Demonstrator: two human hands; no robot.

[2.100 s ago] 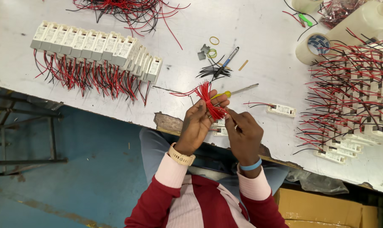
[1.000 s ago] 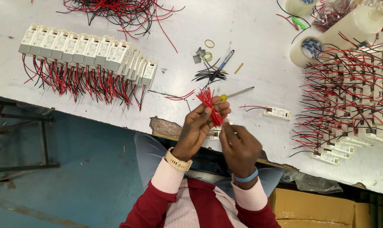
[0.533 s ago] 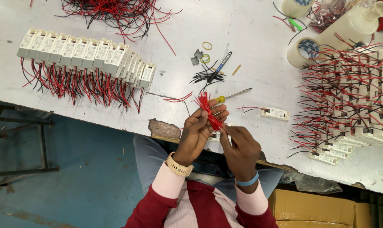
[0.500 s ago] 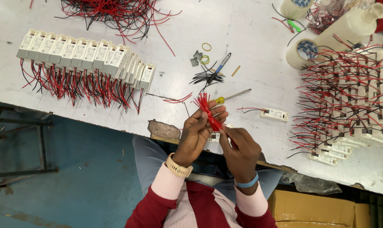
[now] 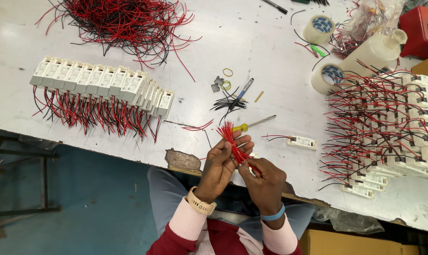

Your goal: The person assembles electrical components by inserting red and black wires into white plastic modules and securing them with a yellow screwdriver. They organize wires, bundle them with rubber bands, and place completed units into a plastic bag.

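Red insulated wires, a short cut bundle (image 5: 233,144), stand fanned above the white tabletop's (image 5: 270,56) near edge, pinched in the closed left hand (image 5: 222,163). The right hand (image 5: 266,177) grips the bundle's lower end, seemingly sorting or picking out one strand; separating it cleanly calls for a fingertip pinch. Compared with two seconds ago, the fan looks tighter and more upright, the hands closer together.

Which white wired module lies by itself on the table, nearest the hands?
The single white module just right of the right hand, apart from the left row and right stack.
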